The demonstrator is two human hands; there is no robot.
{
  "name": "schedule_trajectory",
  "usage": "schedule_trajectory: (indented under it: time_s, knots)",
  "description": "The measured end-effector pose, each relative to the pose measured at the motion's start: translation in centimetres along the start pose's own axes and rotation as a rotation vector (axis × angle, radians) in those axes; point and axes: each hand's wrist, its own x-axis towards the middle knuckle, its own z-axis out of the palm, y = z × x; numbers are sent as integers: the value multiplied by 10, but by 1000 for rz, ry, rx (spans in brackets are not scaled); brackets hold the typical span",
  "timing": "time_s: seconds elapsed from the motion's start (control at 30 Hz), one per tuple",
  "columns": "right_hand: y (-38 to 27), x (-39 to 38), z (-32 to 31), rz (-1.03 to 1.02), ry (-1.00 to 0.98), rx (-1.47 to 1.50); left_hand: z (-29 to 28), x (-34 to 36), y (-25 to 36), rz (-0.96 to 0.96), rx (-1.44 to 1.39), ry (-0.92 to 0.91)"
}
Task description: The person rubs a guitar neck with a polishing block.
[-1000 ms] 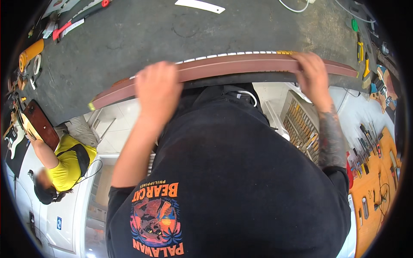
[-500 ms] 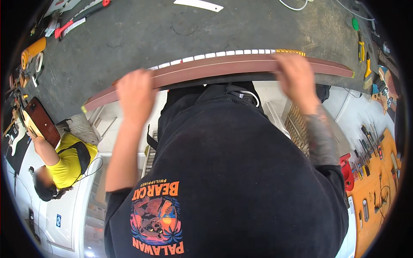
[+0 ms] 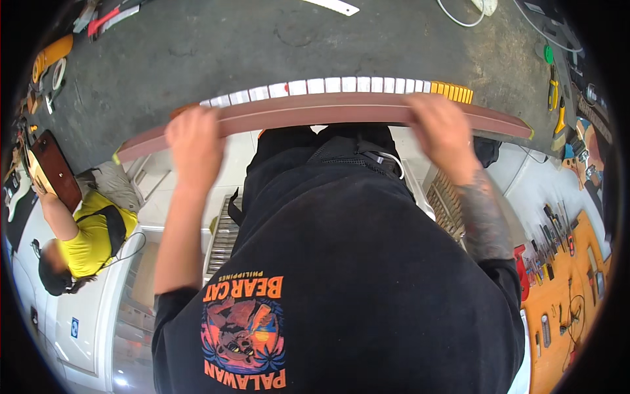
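Observation:
A long, straight reddish-brown bar (image 3: 315, 113) lies crosswise along the near edge of the workbench, its outline bowed by the lens. My left hand (image 3: 197, 141) grips it left of the middle, fingers over the far edge and somewhat blurred. Toward its right part, my right hand (image 3: 441, 131) is closed on it in the same way. Just beyond the bar shows a long narrow strip of white segments (image 3: 335, 85), with a small red mark on one. The strip's right end has yellow segments (image 3: 453, 91). The bar hides the strip's near side.
The grey workbench (image 3: 230, 46) carries a white saw-toothed blade (image 3: 335, 6), tape rolls (image 3: 59, 73) at left and yellow-handled pliers (image 3: 554, 92) at right. A person in a yellow shirt (image 3: 95, 253) works on the left. Hand tools stand on an orange board (image 3: 571, 295) at right.
Both hands and the bar have shifted left along the strip and slightly toward me. More of the white and yellow segments shows beyond the bar. The whole view has also shifted a little.

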Motion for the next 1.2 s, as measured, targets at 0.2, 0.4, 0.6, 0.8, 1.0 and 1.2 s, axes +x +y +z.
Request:
schedule_trajectory:
  time_s: [0.2, 0.4, 0.6, 0.8, 1.0, 1.2]
  knots:
    - [70, -56, -45, -17, -103, -65, 8, 38, 94, 77, -69, 143]
    - [-49, 38, 37, -186, -13, 47, -4, -41, -67, -90, 46, 63]
    - [28, -15, -9, -130, -39, -78, 12, 8, 25, 22, 1, 107]
    - [80, -51, -41, -86, -137, -90, 21, 31, 90, 68, -90, 203]
    - [-62, 38, 43, -216, -31, 21, -1, -43, -65, -69, 54, 101]
    - [30, -32, -18, -67, -131, -128, 18, 10, 49, 59, 20, 167]
